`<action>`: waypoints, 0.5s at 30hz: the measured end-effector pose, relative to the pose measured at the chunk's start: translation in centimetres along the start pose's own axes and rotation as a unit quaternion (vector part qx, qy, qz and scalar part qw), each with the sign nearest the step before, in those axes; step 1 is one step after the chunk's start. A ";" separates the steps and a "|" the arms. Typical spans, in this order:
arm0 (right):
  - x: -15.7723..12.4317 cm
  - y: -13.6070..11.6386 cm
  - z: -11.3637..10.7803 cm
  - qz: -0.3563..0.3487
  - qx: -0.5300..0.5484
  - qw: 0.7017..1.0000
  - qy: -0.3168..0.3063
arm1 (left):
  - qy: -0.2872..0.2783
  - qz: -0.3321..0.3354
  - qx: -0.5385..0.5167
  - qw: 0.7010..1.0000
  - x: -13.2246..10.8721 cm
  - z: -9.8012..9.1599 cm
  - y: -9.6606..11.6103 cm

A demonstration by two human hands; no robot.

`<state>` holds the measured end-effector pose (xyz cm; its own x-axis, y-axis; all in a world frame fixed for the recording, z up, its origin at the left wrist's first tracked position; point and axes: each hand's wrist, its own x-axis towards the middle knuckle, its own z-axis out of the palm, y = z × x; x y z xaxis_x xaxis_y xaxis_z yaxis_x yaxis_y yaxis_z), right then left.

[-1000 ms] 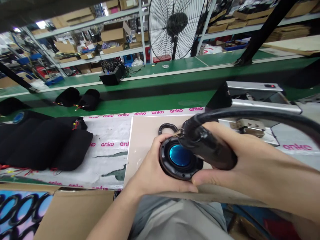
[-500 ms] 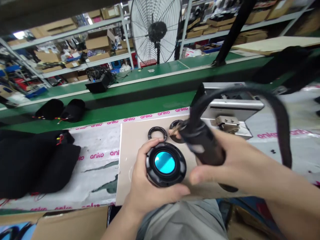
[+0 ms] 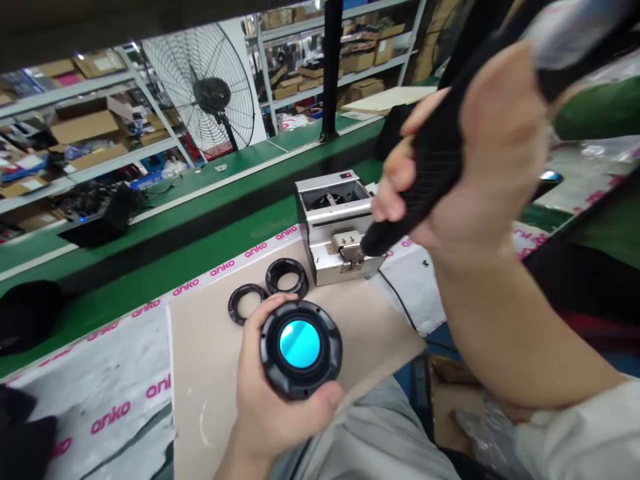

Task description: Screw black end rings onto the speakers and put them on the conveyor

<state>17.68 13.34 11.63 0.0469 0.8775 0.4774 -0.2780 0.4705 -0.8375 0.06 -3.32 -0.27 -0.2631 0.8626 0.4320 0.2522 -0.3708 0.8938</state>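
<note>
My left hand (image 3: pixel 270 400) is wrapped round a round black speaker part (image 3: pixel 301 348) with a shiny blue centre, held face up above the beige board (image 3: pixel 210 360). My right hand (image 3: pixel 475 153) grips a black electric screwdriver (image 3: pixel 430 153), raised to the right. Its tip hangs at the front of a small silver screw feeder box (image 3: pixel 335 227). Two black rings (image 3: pixel 247 301) (image 3: pixel 287 275) lie on the board just beyond the speaker part.
A green conveyor belt (image 3: pixel 150 247) runs across behind the bench. White sheeting printed "anko" (image 3: pixel 100 393) covers the bench on the left. A standing fan (image 3: pixel 207 93) and shelves with cardboard boxes (image 3: pixel 80 127) are beyond. A black post (image 3: pixel 327 67) rises from the belt.
My right hand lifted the screwdriver off the speaker part and swung it up and right to the feeder box. The view turned right. My left hand kept hold of the speaker part.
</note>
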 end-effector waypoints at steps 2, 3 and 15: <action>0.5 1.5 0.7 -0.040 0.046 0.998 -0.012 | -0.025 -0.009 -0.020 0.999 0.8 1.1 -0.1; 0.6 2.2 1.0 -0.054 0.062 0.996 -0.017 | -0.034 -0.013 -0.028 0.999 1.0 1.4 -0.1; 0.5 4.3 0.9 0.026 0.091 0.991 -0.099 | -0.036 -0.032 -0.067 0.997 1.4 1.5 0.3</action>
<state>15.62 15.71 8.46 -0.1568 0.8558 0.4930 -0.4450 0.3844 -0.8088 1.20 -1.68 0.41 -0.2059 0.9064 0.3690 0.1095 -0.3533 0.9291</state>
